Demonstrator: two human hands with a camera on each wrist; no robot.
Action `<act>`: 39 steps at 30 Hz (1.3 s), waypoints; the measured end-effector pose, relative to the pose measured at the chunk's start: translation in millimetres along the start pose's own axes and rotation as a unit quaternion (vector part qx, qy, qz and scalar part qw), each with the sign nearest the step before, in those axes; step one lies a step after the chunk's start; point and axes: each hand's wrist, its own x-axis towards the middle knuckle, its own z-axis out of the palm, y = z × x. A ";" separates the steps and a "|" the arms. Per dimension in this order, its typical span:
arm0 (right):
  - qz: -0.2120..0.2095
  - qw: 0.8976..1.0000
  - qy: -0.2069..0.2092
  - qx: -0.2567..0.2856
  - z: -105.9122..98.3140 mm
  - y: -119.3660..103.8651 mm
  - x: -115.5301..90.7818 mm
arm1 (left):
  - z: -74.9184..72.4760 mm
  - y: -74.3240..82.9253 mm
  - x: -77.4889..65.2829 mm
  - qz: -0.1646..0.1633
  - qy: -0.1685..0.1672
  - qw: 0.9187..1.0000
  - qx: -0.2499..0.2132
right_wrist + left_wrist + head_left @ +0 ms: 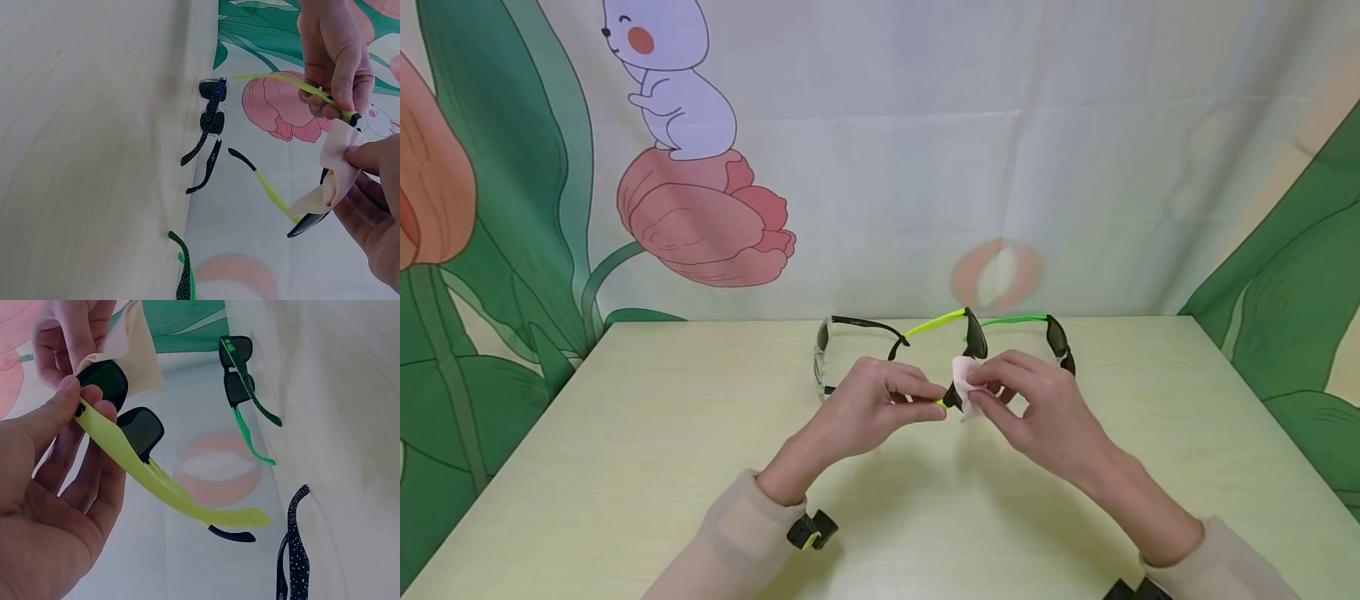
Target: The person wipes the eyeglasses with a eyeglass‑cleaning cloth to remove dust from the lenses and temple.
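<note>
Above the pale wood-grain table (625, 458), toward its far edge, the left hand (880, 404) pinched black-fronted sunglasses with neon-yellow temples (142, 432) near one hinge; the right (1045, 400) pinched a pale-pink cloth (337, 150) against them. Lens-wiping seemed underway, next probably calling for steady rubbing.

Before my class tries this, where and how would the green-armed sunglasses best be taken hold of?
By the bridge of the green-armed sunglasses, I'd judge, pinched from the head view's right: the dark lenses stand on that side, while the unfolded temples reach left, toward the yellow-armed sunglasses.
</note>
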 end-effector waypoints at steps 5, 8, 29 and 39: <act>-0.018 1.000 -0.001 0.009 1.5 -2.1 0.3 | 0.4 -0.7 -0.2 -0.010 0.011 1.000 0.000; -0.024 1.000 -0.002 0.010 0.8 -2.9 0.5 | 0.5 -0.8 -0.3 -0.017 0.015 1.000 -0.002; 0.068 0.991 0.069 -0.098 -15.5 15.9 -0.5 | -2.9 3.8 -4.0 0.006 -0.011 0.999 -0.044; 0.077 0.989 0.065 -0.113 -19.4 29.2 -1.4 | -3.9 2.8 -4.1 0.052 -0.043 0.996 -0.060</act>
